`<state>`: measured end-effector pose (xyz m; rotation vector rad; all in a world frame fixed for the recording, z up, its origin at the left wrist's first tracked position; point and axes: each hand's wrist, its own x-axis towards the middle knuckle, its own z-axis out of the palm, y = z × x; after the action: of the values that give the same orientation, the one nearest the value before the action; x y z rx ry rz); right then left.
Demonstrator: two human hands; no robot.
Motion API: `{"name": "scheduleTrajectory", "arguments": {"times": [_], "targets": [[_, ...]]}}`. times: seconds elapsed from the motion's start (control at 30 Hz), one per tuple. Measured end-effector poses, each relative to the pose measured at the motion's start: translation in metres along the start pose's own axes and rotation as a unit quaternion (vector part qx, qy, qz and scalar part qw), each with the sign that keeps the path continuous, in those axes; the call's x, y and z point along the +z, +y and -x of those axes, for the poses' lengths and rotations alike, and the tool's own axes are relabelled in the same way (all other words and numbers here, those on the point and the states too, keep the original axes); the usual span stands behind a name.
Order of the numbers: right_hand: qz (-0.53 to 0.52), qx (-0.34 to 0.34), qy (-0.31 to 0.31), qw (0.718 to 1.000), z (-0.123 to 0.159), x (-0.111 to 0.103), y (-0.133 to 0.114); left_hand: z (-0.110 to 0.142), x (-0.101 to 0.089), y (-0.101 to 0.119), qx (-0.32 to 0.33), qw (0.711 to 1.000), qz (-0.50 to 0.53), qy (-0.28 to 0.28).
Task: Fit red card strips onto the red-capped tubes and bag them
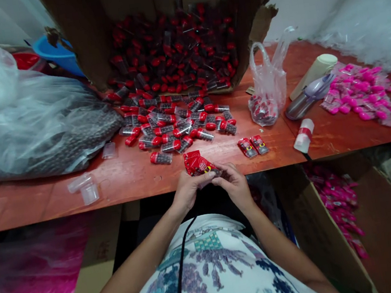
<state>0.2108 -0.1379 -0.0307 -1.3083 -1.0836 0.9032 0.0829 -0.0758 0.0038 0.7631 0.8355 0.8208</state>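
Observation:
Close to the table's front edge, my left hand [188,186] and my right hand [234,182] hold a small stack of red printed cards [200,163] between thumbs and fingers. The cards are fanned out, and their lower end is partly hidden by my fingertips. Just beyond lies a pile of clear tubes with red caps and dark contents [174,125]; a single tube [161,158] rests nearest my left hand. To the right of my right hand, two red printed packets [252,146] lie side by side on the table [142,183].
A cardboard box [255,26] on its side spills tubes. A bag of dark beads [51,132] and clear empty tubes [89,193] are left. Rightward are a plastic bag [266,93], a bottle [307,97], a white roll [303,135] and pink-capped items [359,94].

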Motion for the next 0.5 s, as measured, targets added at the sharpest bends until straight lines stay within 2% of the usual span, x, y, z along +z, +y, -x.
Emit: {"name": "scheduleTrajectory", "arguments": {"times": [0.1,0.17,0.27,0.37,0.4,0.43,0.5], "targets": [[-0.034,0.027,0.039,0.998,-0.003,-0.001,0.009,-0.003,-0.001,-0.003,-0.014,1.000,0.023,0.001],[-0.011,0.039,0.080,0.996,-0.009,-0.012,0.015,-0.006,-0.003,-0.004,-0.026,0.998,0.054,0.021],[0.130,0.006,0.185,0.974,-0.020,-0.043,0.019,-0.011,-0.012,-0.005,-0.042,0.992,0.085,0.082],[0.292,-0.056,0.253,0.920,-0.027,-0.063,0.016,-0.015,-0.017,-0.005,-0.036,0.989,0.082,0.116],[0.311,-0.072,0.249,0.914,-0.027,-0.062,0.014,-0.016,-0.017,-0.006,-0.031,0.990,0.079,0.117],[0.307,-0.082,0.223,0.922,-0.026,-0.056,0.012,-0.016,-0.015,-0.008,-0.028,0.990,0.077,0.114],[0.245,-0.085,0.117,0.959,-0.022,-0.035,0.007,-0.016,-0.012,-0.011,-0.021,0.992,0.076,0.103]]}}
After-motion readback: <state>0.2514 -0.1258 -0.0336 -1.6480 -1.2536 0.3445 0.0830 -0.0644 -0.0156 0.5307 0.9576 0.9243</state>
